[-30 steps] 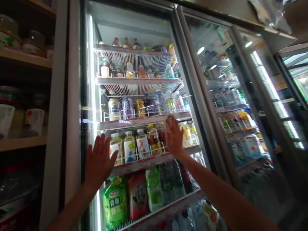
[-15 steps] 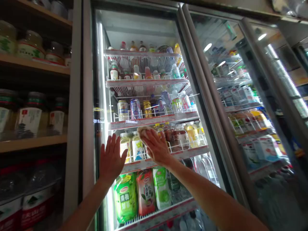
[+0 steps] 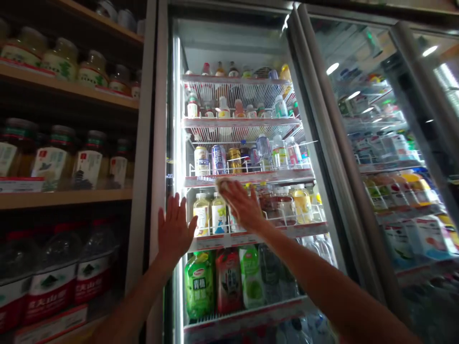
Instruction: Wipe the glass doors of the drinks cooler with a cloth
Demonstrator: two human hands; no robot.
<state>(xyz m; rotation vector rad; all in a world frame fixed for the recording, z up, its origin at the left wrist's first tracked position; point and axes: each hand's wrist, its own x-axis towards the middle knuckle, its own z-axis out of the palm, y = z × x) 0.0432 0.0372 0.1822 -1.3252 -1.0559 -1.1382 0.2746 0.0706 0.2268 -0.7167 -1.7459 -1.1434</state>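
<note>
My left hand [image 3: 175, 230] lies flat with fingers spread on the glass door [image 3: 258, 57] of a lit drinks fridge, near its left frame. My right hand [image 3: 241, 203] presses a pale cloth [image 3: 223, 183] against the same glass, in front of the shelf of small juice bottles [image 3: 211, 212]. Only a bit of the cloth shows past my fingertips. Behind the glass stand cans [image 3: 218, 159] one shelf higher and large green and red bottles [image 3: 201, 283] on a lower shelf.
Wooden shelves [image 3: 68, 196] with labelled jars and big water bottles stand to the left of the fridge. More glass-door fridges [image 3: 390, 157] with cartons and bottles run off to the right. The doors are closed.
My right hand with the cloth has slid left across the glass, from the right part of the door to its middle. The left hand stays flat on the glass. The view has turned left.
</note>
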